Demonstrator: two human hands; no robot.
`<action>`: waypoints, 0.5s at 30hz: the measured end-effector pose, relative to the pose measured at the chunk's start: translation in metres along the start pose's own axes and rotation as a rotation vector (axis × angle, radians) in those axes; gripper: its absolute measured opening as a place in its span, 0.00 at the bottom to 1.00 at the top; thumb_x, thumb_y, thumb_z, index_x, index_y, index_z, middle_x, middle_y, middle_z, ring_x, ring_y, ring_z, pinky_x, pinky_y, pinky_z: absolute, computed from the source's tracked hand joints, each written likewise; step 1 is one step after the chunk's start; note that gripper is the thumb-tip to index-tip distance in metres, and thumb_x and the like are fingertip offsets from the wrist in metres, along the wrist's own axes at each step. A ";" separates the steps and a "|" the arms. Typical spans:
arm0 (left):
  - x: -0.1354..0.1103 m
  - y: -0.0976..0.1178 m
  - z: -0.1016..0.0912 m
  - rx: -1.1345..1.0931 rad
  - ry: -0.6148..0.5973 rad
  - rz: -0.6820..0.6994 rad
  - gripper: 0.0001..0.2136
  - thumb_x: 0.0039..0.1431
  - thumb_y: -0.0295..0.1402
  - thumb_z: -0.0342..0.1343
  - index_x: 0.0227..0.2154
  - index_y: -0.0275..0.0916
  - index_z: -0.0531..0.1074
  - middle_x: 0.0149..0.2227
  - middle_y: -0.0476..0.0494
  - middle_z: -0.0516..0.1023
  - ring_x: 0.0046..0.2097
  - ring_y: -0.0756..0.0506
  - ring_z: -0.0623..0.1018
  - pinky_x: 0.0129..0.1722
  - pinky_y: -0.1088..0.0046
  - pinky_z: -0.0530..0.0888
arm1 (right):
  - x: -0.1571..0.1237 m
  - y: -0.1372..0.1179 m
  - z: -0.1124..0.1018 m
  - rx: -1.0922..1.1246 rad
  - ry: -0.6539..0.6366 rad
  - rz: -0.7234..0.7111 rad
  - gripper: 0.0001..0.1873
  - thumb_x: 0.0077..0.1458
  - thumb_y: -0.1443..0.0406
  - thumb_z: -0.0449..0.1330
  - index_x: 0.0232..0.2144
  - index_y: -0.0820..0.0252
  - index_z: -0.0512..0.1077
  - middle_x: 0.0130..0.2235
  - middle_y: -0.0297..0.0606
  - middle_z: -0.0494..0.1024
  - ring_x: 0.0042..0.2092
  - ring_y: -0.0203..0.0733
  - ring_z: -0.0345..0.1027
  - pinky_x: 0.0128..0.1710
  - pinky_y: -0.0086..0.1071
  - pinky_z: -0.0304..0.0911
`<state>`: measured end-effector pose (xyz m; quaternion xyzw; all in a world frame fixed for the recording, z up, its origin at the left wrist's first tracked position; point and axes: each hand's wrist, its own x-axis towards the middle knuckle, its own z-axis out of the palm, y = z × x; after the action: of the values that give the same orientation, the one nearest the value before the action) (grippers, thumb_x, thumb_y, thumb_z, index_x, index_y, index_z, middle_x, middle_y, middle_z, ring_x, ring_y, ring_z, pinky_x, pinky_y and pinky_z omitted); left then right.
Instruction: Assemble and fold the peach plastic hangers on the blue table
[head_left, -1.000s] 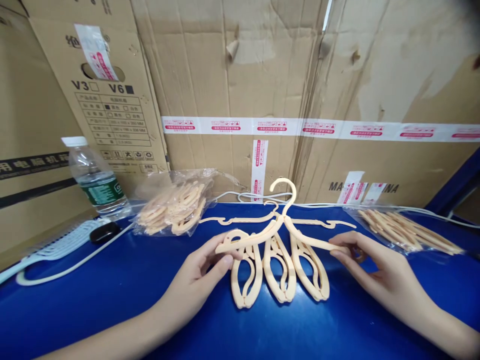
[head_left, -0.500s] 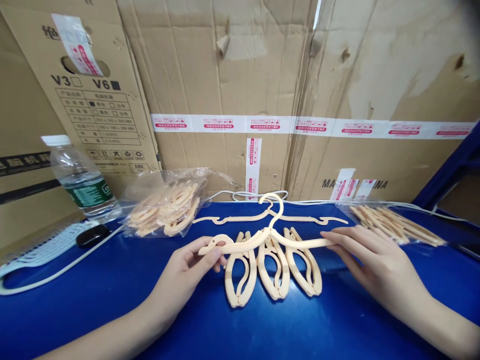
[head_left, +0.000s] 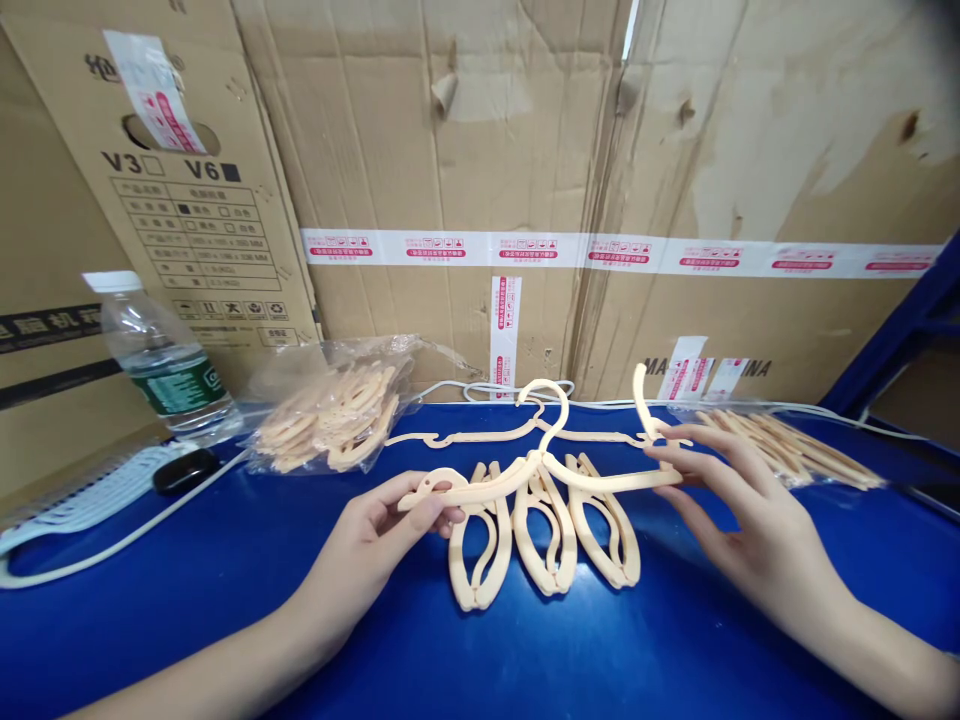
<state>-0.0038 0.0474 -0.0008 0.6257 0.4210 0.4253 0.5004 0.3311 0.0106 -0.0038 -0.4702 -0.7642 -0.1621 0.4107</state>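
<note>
A cream plastic folding clothes hanger is spread open above the table, hook upward. My left hand pinches its left end between thumb and fingers. My right hand grips its right end, thumb below and fingertips above. A thin curved end piece stands up from that end, partly hidden by the fingers. Below the hanger, three folded hangers lie side by side on the blue table. Another opened hanger lies flat behind, its hook partly covered by the held one.
A clear bag of folded hangers lies at back left, and a bag of straight cream pieces at back right. A water bottle, a black mouse and a white cable are on the left. Cardboard walls the back.
The curved piece at the hanger's right end has swung upright. My right hand's fingers have risen and spread around that end. My left hand keeps its grip in the same place.
</note>
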 end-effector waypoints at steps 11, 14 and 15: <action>-0.001 0.002 0.000 0.038 -0.008 -0.002 0.14 0.60 0.46 0.58 0.41 0.41 0.77 0.35 0.45 0.81 0.40 0.43 0.78 0.47 0.69 0.72 | -0.002 0.002 0.004 0.532 -0.024 0.417 0.22 0.57 0.55 0.64 0.52 0.52 0.71 0.41 0.40 0.81 0.41 0.46 0.78 0.44 0.37 0.76; -0.001 0.004 0.001 0.066 -0.003 0.011 0.13 0.59 0.45 0.59 0.39 0.42 0.78 0.35 0.46 0.80 0.41 0.43 0.78 0.47 0.70 0.72 | 0.000 0.000 0.002 0.473 -0.029 0.401 0.16 0.57 0.55 0.64 0.46 0.51 0.76 0.43 0.40 0.81 0.43 0.47 0.78 0.45 0.37 0.75; -0.001 0.004 0.001 0.068 0.001 0.013 0.13 0.59 0.45 0.60 0.38 0.42 0.78 0.35 0.47 0.80 0.41 0.43 0.78 0.47 0.70 0.72 | 0.000 0.000 0.002 0.466 -0.029 0.394 0.15 0.57 0.55 0.64 0.45 0.51 0.76 0.44 0.40 0.82 0.43 0.48 0.78 0.45 0.37 0.75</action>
<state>-0.0033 0.0453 0.0032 0.6448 0.4313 0.4142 0.4761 0.3297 0.0117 -0.0048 -0.5046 -0.6806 0.1072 0.5202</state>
